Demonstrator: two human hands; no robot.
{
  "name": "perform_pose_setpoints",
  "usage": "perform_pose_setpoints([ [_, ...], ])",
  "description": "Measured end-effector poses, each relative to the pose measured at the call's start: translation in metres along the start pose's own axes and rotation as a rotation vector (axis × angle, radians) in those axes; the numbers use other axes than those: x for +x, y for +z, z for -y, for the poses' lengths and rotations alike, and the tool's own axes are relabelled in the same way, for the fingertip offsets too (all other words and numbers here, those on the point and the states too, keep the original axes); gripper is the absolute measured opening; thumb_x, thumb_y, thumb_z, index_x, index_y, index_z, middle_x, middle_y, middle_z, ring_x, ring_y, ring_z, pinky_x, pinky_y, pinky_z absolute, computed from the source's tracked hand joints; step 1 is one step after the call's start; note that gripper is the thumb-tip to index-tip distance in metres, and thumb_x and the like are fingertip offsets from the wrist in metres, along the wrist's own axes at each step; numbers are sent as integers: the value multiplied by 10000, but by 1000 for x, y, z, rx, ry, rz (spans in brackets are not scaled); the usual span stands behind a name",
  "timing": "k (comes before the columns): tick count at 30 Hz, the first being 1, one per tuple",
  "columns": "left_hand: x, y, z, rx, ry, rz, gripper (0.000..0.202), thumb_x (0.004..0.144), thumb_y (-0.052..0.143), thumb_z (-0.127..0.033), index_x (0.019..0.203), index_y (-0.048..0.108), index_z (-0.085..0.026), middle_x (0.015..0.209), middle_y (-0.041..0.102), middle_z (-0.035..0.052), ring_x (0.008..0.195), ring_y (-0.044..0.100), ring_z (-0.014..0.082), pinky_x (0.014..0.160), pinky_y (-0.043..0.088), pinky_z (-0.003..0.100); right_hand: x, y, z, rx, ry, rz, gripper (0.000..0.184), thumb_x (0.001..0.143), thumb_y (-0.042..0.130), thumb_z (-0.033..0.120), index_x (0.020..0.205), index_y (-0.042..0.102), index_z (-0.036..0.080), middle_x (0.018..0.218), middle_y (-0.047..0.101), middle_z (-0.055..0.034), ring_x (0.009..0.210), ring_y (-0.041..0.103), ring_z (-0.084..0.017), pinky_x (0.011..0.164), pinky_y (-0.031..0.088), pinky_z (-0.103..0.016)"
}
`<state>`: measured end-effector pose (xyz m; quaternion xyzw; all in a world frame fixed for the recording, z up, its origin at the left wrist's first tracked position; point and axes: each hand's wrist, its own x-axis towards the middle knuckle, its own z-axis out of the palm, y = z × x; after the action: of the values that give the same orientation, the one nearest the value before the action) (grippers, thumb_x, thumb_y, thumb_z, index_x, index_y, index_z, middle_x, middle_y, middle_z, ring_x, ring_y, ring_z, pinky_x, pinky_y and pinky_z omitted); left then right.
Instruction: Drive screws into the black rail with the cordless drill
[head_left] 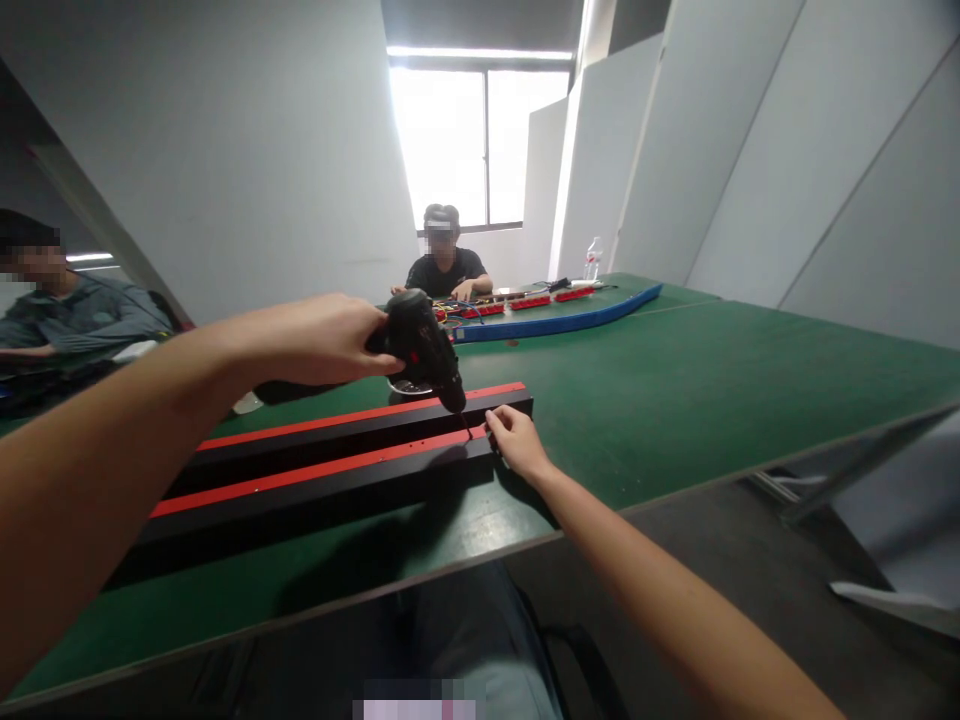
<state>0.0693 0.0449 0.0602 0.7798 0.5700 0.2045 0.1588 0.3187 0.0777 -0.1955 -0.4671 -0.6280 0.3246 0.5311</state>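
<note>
My left hand is wrapped around the handle of a black cordless drill. The drill tilts down to the right, and its thin bit meets the red top of the near bar close to its right end. This long bar has black sides and small holes along its red face. My right hand is closed at that same end, with bent fingers against it; the fingertips are partly hidden. A second, similar bar lies parallel just behind. Behind the drill, a small bowl is partly covered.
The green table stretches to the right, its front edge near my lap. Farther back lie a blue curved strip, red parts with wires and a bottle. One person sits opposite, another at the left.
</note>
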Motion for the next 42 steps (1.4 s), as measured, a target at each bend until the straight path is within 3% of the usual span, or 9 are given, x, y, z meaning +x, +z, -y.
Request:
perform_pose_setpoints([
  [3,0,17,-23,633,216,-65,464,748,724,-553,1052,757,-205,815,713,105,680,602,221,630,378,307,1,0,-2,-15,-9,0,350,905,539,479,691,575,204,679,590,-13,640,511,-164,617,376,-287],
  [9,-1,43,-50,898,273,-244,449,789,647,-457,1083,683,-118,815,715,201,652,632,263,600,353,361,1,0,-3,-46,0,1,343,902,530,471,691,556,201,644,562,1,609,507,-156,598,372,-277],
  [18,8,42,-46,830,261,-242,545,778,660,-477,1159,690,-88,804,719,226,732,652,320,688,349,394,2,2,-3,-82,12,3,335,908,513,450,687,552,201,638,565,6,603,512,-150,597,362,-271],
  [24,9,42,-47,773,246,-206,529,804,634,-555,1038,731,-91,783,702,220,806,670,346,753,356,414,2,2,-4,-89,12,-3,331,903,515,450,683,543,204,627,540,9,600,485,-152,584,342,-273],
  [30,7,42,-54,857,244,-212,423,794,644,-449,979,743,-81,797,714,233,773,666,325,706,372,400,2,2,-4,-75,23,5,329,902,517,456,693,551,204,629,549,9,594,502,-155,583,352,-276],
  [35,6,39,-50,786,227,-181,609,825,611,-580,1185,706,-99,954,714,257,843,655,335,746,377,407,2,1,-3,-72,21,0,325,900,522,450,694,566,202,636,571,0,600,515,-159,593,369,-281],
  [37,8,33,-48,770,219,-132,672,827,575,-658,1257,686,-154,1007,711,234,887,647,345,749,384,397,1,1,-1,-73,24,-4,319,901,521,445,710,589,198,659,597,-8,609,523,-161,602,380,-282],
  [39,9,24,-45,750,198,-46,617,807,590,-664,1209,720,-214,979,719,181,870,645,331,735,394,381,1,0,0,-78,27,-11,314,900,523,438,721,607,194,689,627,-20,631,545,-165,619,396,-284],
  [42,7,9,-37,589,169,201,470,751,684,-560,1093,772,-249,906,739,104,788,652,279,711,423,344,0,-1,1,-75,24,-14,296,892,537,427,738,624,190,742,664,-38,679,581,-174,646,418,-287],
])
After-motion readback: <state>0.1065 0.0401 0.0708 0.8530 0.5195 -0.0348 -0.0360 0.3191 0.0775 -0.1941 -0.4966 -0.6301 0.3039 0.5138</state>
